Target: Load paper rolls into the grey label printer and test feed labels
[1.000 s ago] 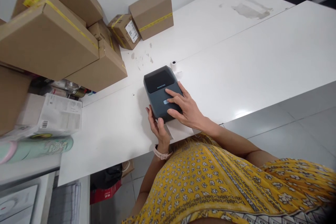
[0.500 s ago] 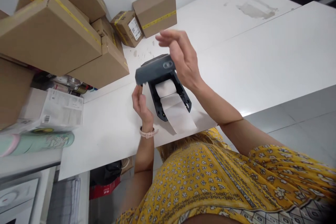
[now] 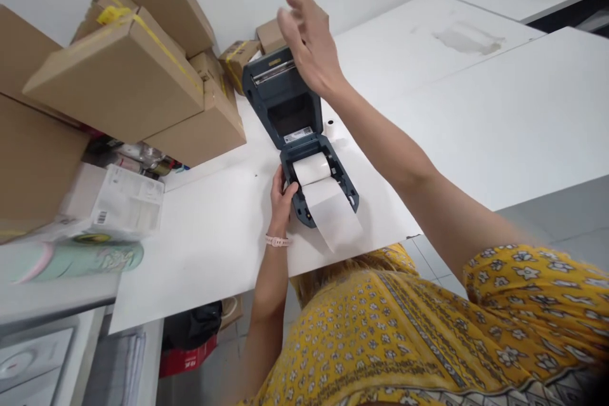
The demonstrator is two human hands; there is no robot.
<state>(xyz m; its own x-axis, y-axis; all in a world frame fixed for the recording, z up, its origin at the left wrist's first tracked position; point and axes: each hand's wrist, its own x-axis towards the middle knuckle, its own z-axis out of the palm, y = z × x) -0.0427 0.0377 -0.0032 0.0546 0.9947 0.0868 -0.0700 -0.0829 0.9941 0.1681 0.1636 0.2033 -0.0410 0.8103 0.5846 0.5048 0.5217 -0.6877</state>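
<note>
A dark grey label printer (image 3: 304, 200) stands on the white table (image 3: 200, 247) with its lid (image 3: 280, 98) swung fully up. Inside lies a white label roll (image 3: 311, 168), and a strip of label paper (image 3: 335, 216) runs out over the front edge. My left hand (image 3: 281, 193) grips the left side of the printer's base, with a pink watch at the wrist. My right hand (image 3: 309, 44) is raised by the lid's top edge, fingers spread and touching or just off it.
Stacked cardboard boxes (image 3: 128, 76) with yellow tape crowd the table's left and back. A wrapped paper packet (image 3: 124, 203) and a green cylinder (image 3: 80, 260) lie at the left. A small white roll (image 3: 329, 127) stands behind the printer. More white tables (image 3: 499, 95) extend to the right.
The printer was closed under both hands; my right hand has lifted the lid from shut to fully upright, exposing the label roll. My left hand stayed at the printer's left side.
</note>
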